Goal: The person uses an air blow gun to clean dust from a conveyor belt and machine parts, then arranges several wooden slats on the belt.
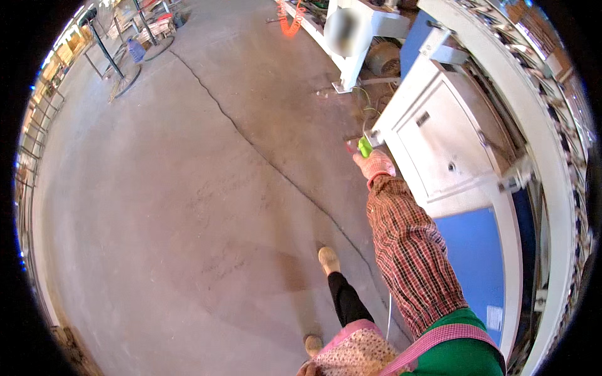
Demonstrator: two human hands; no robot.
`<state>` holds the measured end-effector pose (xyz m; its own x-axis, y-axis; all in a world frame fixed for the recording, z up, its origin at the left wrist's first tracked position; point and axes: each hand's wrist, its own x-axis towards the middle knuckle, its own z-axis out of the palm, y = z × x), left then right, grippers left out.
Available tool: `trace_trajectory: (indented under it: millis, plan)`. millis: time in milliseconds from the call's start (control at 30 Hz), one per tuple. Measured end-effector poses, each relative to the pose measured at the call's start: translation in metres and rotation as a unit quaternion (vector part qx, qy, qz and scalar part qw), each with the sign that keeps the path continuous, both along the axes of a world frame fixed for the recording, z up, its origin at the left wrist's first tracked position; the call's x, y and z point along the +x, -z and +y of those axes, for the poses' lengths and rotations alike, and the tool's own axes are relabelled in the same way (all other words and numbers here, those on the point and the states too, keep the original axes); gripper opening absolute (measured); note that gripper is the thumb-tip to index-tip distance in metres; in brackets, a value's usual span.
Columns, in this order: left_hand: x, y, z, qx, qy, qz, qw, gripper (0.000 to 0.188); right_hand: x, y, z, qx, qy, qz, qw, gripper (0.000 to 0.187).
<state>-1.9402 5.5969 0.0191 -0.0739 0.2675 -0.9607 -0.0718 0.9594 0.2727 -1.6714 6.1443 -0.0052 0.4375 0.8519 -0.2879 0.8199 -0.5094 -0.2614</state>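
My right hand (pixel 377 165), in a pale pinkish glove, reaches out beside the white machine cabinet (pixel 433 135). Its fingers are closed around a small bright green object (pixel 365 147), whose kind I cannot make out. A bit of red shows just left of the green, near the fingertips. The right arm wears a checked sleeve cover over a green sleeve. At the bottom edge, next to the patterned apron, a small brownish patch may be part of my left hand (pixel 307 369); its fingers are hidden.
A dark cable (pixel 276 168) crosses the concrete floor close to my feet. Along the right runs a long machine with a blue panel (pixel 473 257) and a chain-like track (pixel 564 150). An orange coiled hose (pixel 290 25) hangs ahead. Metal stands (pixel 106 53) are at far left.
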Motion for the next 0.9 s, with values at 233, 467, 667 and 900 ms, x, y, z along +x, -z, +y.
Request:
trace_trajectory:
  millis: [233,467,667,900]
  plan:
    - [0.014,0.018,0.102,0.161,0.297,0.048,0.94,0.026,0.026,-0.029,0.187,-0.039,-0.021,-0.022,0.999,0.068]
    - [0.028,0.009,0.268,0.235,0.293,0.158,0.913,0.032,0.02,-0.039,0.305,-0.006,-0.018,0.017,1.0,0.074]
    - [0.044,0.022,0.425,0.052,-0.218,-0.106,0.969,0.033,0.005,0.062,0.322,-0.112,-0.068,0.011,0.991,0.077]
    - [0.094,0.201,0.451,0.032,-0.164,-0.172,0.971,0.032,0.055,0.201,0.326,-0.031,0.067,-0.046,0.996,0.066]
